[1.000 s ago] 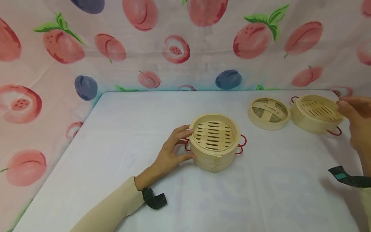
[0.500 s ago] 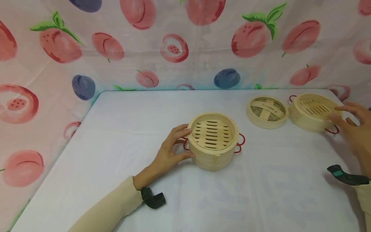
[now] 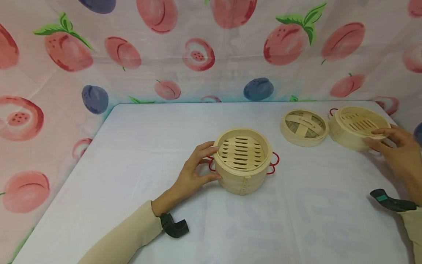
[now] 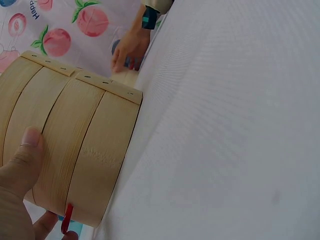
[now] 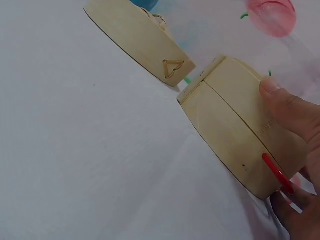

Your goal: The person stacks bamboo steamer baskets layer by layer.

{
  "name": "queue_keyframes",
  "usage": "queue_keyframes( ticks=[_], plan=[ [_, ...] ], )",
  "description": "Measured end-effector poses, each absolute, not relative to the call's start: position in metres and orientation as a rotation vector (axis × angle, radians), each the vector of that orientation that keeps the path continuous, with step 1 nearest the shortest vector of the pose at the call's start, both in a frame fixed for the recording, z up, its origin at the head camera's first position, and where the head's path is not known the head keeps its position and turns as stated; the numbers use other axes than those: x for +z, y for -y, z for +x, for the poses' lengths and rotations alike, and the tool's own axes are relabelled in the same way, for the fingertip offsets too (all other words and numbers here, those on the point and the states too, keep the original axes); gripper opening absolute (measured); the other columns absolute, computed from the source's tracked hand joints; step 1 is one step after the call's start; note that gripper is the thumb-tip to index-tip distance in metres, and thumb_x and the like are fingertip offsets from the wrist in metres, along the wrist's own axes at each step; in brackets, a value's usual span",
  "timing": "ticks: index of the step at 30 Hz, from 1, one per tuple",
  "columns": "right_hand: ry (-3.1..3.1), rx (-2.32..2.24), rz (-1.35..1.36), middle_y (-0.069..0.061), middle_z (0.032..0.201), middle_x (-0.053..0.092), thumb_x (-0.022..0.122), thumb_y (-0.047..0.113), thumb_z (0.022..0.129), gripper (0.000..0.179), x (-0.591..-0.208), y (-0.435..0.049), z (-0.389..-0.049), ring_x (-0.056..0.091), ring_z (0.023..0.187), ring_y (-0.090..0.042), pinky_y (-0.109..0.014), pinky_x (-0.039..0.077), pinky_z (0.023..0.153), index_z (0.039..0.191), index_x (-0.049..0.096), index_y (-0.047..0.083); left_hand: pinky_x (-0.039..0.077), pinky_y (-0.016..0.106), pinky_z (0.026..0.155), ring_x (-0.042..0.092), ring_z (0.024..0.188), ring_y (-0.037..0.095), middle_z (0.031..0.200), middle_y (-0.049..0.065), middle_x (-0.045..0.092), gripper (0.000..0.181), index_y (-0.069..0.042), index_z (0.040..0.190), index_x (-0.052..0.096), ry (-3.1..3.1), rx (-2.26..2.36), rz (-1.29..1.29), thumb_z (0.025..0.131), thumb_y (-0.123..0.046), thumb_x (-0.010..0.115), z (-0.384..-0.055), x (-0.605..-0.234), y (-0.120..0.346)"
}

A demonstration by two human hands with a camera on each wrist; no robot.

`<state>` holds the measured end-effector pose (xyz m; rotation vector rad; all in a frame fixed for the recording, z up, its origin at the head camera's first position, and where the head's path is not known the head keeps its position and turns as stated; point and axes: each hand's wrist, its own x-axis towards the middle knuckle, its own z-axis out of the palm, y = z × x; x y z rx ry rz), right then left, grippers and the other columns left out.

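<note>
Steamer basket [image 3: 354, 128] is sitting right of stack [image 3: 242, 176]; nearer right hand [image 3: 399, 150], half-curled, is gripping its side; left hand [image 3: 190, 173] is clasping stack.

A white tabletop [image 3: 148, 128] carries three pieces of pale bamboo ware. The stacked steamer [image 3: 243, 178] stands upright near its middle, slotted top facing up, red handles at both sides. Toward the far right corner lie a round lid [image 3: 304, 128], strap side up, and, just beside it, an upright steamer basket [image 3: 346, 135].
</note>
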<state>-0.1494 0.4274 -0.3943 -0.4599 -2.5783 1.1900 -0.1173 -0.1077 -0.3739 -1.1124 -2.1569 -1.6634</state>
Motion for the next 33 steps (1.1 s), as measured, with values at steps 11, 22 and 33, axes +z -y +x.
queue_keyframes(
  ticks=[11, 22, 33],
  plan=[
    [2.624, 1.157, -0.651, -0.006, 0.158, 0.017, 0.058, 0.051, 0.090, 0.024, -0.397, -0.426, -0.151, 0.017, 0.141, -0.034, -0.039, 0.029, 0.107, 0.103, 0.039, 0.056, 0.048, 0.055, 0.084, 0.040, 0.128, 0.026, 0.139, 0.023, 0.039, 0.082, -0.011, 0.136, 0.046, 2.153, -1.655, -1.125, 0.066, 0.013, 0.080, -0.118, -0.373, 0.108],
    [2.633, 1.161, -0.693, -0.010, 0.158, 0.013, 0.057, 0.055, 0.089, 0.023, -0.392, -0.425, -0.150, 0.008, 0.143, -0.035, -0.053, 0.020, 0.111, 0.099, 0.037, 0.057, 0.049, 0.050, 0.086, 0.039, 0.130, 0.028, 0.144, 0.018, 0.036, 0.087, -0.016, 0.138, 0.045, 2.164, -1.659, -1.114, 0.064, 0.008, 0.083, -0.131, -0.401, 0.112],
    [2.455, 1.331, -0.559, 0.019, 0.145, 0.033, 0.069, 0.029, 0.088, 0.020, -0.383, -0.429, -0.151, 0.022, 0.138, -0.007, -0.006, 0.032, 0.093, 0.104, 0.058, 0.032, 0.049, 0.045, 0.089, 0.040, 0.130, 0.028, 0.146, 0.008, 0.036, 0.085, -0.024, 0.139, 0.046, 2.165, -1.676, -1.116, 0.068, 0.003, 0.083, -0.133, -0.403, 0.113]
  ],
)
